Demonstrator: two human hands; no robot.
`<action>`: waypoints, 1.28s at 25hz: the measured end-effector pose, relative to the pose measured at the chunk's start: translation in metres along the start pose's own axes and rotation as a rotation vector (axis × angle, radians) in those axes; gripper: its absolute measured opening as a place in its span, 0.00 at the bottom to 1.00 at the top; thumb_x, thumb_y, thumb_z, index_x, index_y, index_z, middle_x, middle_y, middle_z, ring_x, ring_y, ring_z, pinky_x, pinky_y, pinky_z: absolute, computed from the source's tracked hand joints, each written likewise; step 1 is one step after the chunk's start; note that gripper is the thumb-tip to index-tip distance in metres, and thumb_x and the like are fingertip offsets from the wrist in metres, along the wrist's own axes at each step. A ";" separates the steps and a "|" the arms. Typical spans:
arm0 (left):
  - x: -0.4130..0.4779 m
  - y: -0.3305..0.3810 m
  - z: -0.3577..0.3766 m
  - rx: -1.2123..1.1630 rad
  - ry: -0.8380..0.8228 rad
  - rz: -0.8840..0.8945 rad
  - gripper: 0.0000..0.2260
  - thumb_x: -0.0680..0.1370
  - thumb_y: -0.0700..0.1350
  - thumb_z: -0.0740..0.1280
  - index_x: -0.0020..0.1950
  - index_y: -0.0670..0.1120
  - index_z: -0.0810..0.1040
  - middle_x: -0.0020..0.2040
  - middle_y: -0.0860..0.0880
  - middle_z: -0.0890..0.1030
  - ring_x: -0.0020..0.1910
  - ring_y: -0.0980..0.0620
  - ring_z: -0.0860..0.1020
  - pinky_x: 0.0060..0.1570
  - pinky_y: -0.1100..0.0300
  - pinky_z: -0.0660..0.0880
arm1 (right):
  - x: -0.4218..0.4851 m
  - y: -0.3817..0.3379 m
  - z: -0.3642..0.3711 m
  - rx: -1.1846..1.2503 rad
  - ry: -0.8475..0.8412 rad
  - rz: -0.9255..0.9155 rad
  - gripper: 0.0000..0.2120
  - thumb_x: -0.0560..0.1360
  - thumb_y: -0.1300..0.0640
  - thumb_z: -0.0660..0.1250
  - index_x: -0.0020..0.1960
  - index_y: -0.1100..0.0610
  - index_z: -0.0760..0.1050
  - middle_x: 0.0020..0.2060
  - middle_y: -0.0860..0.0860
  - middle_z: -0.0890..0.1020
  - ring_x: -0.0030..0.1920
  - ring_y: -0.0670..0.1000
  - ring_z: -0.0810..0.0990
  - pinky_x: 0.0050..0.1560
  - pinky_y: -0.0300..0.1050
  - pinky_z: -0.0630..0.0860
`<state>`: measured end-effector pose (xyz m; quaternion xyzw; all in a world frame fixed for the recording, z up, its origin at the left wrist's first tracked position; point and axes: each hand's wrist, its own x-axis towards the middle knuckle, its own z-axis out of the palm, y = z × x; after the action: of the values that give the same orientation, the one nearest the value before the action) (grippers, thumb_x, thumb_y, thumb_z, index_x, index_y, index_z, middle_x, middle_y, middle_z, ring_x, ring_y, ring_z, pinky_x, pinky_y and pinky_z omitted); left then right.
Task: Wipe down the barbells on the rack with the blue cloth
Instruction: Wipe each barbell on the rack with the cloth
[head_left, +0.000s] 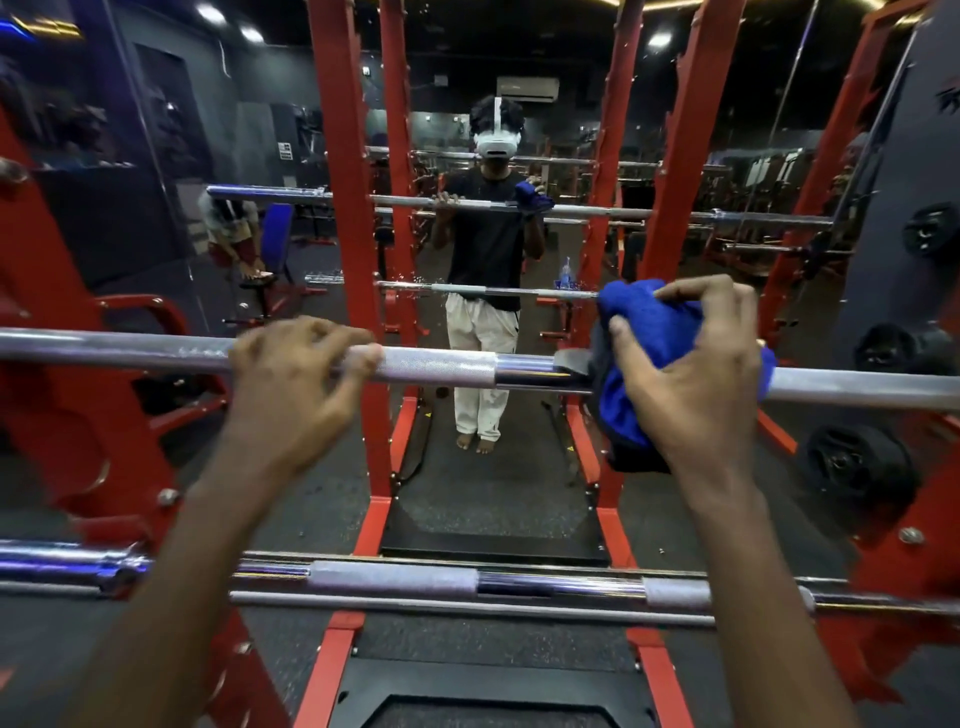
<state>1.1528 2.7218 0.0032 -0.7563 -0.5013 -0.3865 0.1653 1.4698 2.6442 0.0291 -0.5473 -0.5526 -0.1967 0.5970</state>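
while the left hand (296, 384) curled its fingers (358, 358) over the upper barbell (441, 366), gripping the knurled steel, the right hand (696, 384) clutched the blue cloth (649, 332) bunched around the same bar, just right of its smooth centre band, thumb and fingers pinching the folds. a lower barbell (395, 579) lay across the red rack (343, 208) beneath both forearms. beyond the uprights a mirror (483, 249) showed the person standing at the bar.

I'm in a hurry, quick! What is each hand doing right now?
Left hand: gripping the upper barbell.
Right hand: holding the blue cloth around that barbell.
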 end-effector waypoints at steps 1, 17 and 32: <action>0.005 -0.021 -0.008 0.034 0.010 -0.036 0.24 0.81 0.63 0.51 0.58 0.53 0.83 0.55 0.47 0.82 0.59 0.42 0.77 0.60 0.44 0.64 | -0.002 0.005 -0.002 -0.009 0.074 0.018 0.14 0.74 0.49 0.75 0.54 0.55 0.77 0.53 0.47 0.78 0.54 0.53 0.79 0.61 0.52 0.76; -0.006 -0.125 -0.026 0.107 -0.019 0.144 0.22 0.82 0.61 0.54 0.66 0.52 0.79 0.57 0.47 0.82 0.59 0.41 0.77 0.60 0.43 0.66 | -0.038 -0.068 0.056 -0.381 0.020 0.059 0.29 0.75 0.36 0.65 0.71 0.51 0.73 0.66 0.52 0.76 0.66 0.57 0.75 0.70 0.63 0.69; -0.012 -0.122 -0.023 -0.050 0.056 0.158 0.18 0.80 0.59 0.57 0.64 0.56 0.78 0.50 0.49 0.78 0.53 0.44 0.74 0.57 0.48 0.60 | -0.077 -0.125 0.127 -0.259 0.303 0.278 0.34 0.76 0.41 0.68 0.77 0.55 0.66 0.73 0.57 0.69 0.74 0.59 0.67 0.76 0.64 0.61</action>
<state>1.0331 2.7538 -0.0076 -0.7861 -0.4255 -0.4058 0.1904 1.2845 2.6860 -0.0103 -0.6544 -0.3461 -0.2618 0.6192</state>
